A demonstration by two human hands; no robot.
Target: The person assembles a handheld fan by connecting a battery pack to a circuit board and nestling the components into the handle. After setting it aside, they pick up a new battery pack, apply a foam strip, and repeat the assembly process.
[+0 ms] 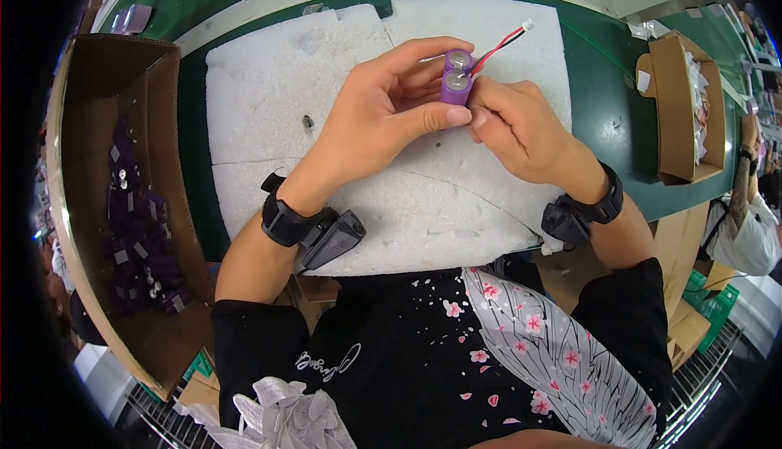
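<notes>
Over there, a foam board [269, 123] lies on the table [604, 123], a carton [159, 74] of cells [134, 237] to its left, a box [678, 151] to its right, the battery pack [455, 99] above it between left hand [368, 115] and right hand [523, 133].

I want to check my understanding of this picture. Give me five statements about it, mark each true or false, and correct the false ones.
1. The left hand holds two purple cylindrical cells with metal ends. True.
2. The thin red and black wires end in a small connector that is bright green. False: it is white.
3. The deep brown cardboard box holding more purple cells stands at the person's right. False: it stands at the person's left.
4. The right hand is to the right of the two held cells. True.
5. The flat foam sheet below the hands is black. False: it is white.
</notes>
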